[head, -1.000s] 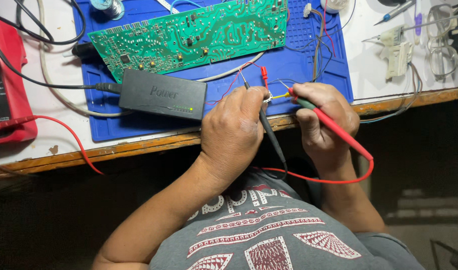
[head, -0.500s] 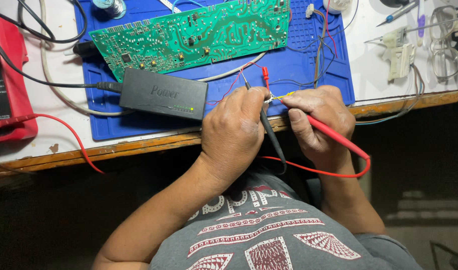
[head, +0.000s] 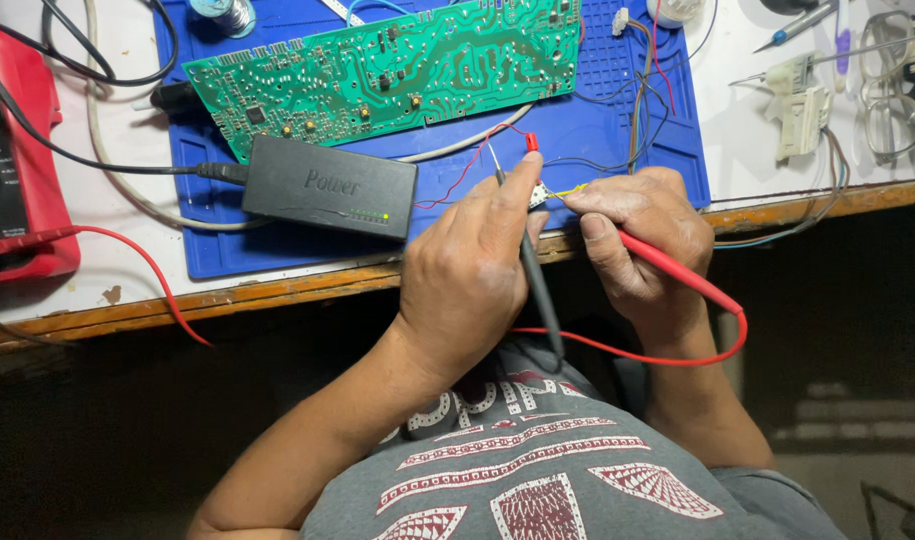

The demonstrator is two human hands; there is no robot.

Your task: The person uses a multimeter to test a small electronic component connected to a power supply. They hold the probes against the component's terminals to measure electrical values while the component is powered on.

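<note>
My left hand (head: 472, 275) grips a black test probe (head: 537, 290); its metal tip points up onto the blue mat (head: 617, 150). My right hand (head: 642, 245) holds a red test probe (head: 677, 275), its tip aimed left at a small white part with a yellow wire (head: 545, 193) between the two hands. A red clip (head: 530, 142) sits just above that part. Both hands rest at the table's front edge. A long green circuit board (head: 397, 65) lies on the mat beyond them.
A black power adapter (head: 327, 187) lies left of my hands. A red multimeter (head: 17, 150) sits at the far left with black and red leads. A solder roll (head: 225, 14), loose wires (head: 642, 110), glasses (head: 892, 90) and small tools (head: 802, 100) lie along the back and right.
Both hands have shifted slightly up toward the mat, bringing the probe tips closer to the small white part. The view has moved little.
</note>
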